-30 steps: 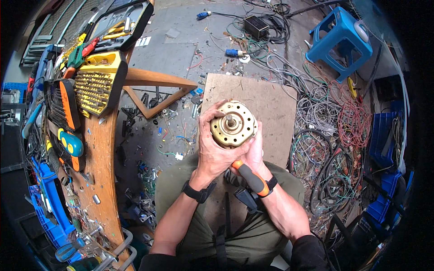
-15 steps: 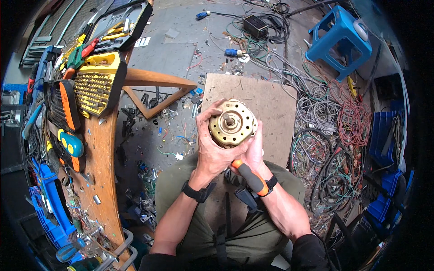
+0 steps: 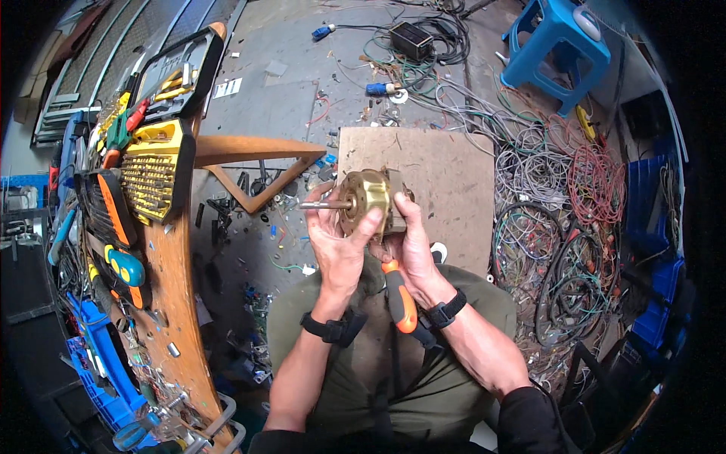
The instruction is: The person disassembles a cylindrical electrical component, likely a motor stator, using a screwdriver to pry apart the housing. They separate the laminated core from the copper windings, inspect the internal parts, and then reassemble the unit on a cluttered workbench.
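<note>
Motor (image 3: pixel 372 198) is held between left hand (image 3: pixel 338 253), curled around the end with the shaft (image 3: pixel 327 205), and right hand (image 3: pixel 414 246), half-closed on its other end, above brown board (image 3: pixel 454 166); orange handle (image 3: pixel 401 300) just below. Yellow case (image 3: pixel 178 140) holds bits (image 3: pixel 147 179).

A blue stool (image 3: pixel 563 27) stands near tangled wires (image 3: pixel 538 172); a wooden bench (image 3: pixel 180 310) holds a bit case (image 3: pixel 155 172).

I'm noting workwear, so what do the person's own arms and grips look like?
The left grip and right grip are both ungloved. Each has a black wristband; the forearms are bare up to black sleeves.
</note>
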The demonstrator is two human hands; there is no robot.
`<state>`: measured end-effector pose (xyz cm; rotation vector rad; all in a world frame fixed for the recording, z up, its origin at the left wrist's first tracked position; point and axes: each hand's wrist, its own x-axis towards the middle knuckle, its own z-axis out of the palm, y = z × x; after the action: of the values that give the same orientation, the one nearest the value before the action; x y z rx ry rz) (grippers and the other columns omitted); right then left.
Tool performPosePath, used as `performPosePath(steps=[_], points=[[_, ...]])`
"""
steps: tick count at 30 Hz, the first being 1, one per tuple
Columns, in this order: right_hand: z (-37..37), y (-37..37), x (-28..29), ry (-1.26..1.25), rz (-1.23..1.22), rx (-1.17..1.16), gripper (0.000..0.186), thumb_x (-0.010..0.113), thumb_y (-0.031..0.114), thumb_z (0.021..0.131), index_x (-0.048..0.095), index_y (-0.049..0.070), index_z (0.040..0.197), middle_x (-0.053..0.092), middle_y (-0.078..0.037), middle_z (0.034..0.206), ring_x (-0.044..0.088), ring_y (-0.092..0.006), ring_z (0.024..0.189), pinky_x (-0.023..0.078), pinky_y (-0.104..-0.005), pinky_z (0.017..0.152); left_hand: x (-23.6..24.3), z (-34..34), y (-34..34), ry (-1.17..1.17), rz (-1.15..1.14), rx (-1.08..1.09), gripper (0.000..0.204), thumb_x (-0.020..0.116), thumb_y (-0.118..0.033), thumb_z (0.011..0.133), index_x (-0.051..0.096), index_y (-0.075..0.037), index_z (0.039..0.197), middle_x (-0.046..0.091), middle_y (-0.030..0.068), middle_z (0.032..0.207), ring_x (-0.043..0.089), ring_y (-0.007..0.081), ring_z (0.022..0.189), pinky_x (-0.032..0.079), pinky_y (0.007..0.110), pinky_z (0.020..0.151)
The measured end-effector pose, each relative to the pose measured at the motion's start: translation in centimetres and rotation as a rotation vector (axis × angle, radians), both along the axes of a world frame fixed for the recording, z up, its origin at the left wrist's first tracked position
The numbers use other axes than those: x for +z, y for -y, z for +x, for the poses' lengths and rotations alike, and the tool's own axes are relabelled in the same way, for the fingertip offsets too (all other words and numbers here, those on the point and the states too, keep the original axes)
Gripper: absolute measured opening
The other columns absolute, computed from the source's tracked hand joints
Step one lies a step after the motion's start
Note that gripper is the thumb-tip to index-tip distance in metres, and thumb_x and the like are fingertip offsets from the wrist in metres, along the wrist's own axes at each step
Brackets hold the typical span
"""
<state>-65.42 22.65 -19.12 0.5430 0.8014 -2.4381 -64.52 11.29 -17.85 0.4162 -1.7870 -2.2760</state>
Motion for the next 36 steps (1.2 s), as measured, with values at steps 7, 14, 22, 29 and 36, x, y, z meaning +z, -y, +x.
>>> performPosePath(steps=[7,14,22,29,36], points=[[-0.3,-0.2,0.4,-0.203,0.33,-0.082,0.056,0.08,0.033,0.094,0.049,0.002,0.129,0.064,-0.005,0.107,0.06,-0.008,0.084,0.051,-0.0238,0.068,0.2,0.2,0.7,0.14,0.241,0.052,0.05,0.068,-0.037,0.102,0.056,-0.009,0.141,0.067,0.0068,0.13,0.064,0.0182,0.118,0.05,0.04,0.105],[-0.9,-0.8,0.3,-0.203,0.412,-0.098,0.062,0.085,0.023,0.09,0.045,-0.003,0.13,0.063,-0.012,0.114,0.064,-0.0156,0.103,0.055,-0.0294,0.09,-0.8,0.2,2.1,0.233,0.353,0.037,0.049,0.061,-0.049,0.104,0.061,-0.012,0.136,0.07,0.0038,0.125,0.064,0.0173,0.117,0.049,0.042,0.106],[-0.4,0.1,-0.5,-0.402,0.741,-0.175,0.077,0.094,0.026,0.078,0.044,-0.003,0.129,0.056,-0.014,0.117,0.059,-0.0185,0.109,0.054,-0.0321,0.093,0.2,-0.4,1.1,0.278,0.655,-0.087,0.051,0.058,-0.047,0.107,0.058,-0.011,0.142,0.065,0.0075,0.14,0.059,0.0232,0.131,0.043,0.046,0.118],[0.1,0.8,-0.5,-0.576,0.991,-0.158,0.084,0.097,0.023,0.066,0.046,-0.001,0.129,0.057,-0.016,0.119,0.059,-0.0248,0.113,0.051,-0.04,0.1,0.3,-0.5,0.6,0.334,0.652,0.001,0.057,0.049,-0.053,0.109,0.059,-0.007,0.14,0.066,0.0098,0.137,0.062,0.0252,0.127,0.049,0.045,0.113],[0.1,0.2,0.1,-0.719,1.182,-0.123,0.087,0.098,0.027,0.063,0.049,-0.003,0.128,0.055,-0.016,0.121,0.06,-0.0278,0.115,0.052,-0.041,0.101,-0.1,-0.4,0.7,0.305,0.67,-0.036,0.055,0.045,-0.051,0.11,0.058,-0.007,0.14,0.065,0.0112,0.139,0.061,0.0265,0.13,0.047,0.046,0.114]])
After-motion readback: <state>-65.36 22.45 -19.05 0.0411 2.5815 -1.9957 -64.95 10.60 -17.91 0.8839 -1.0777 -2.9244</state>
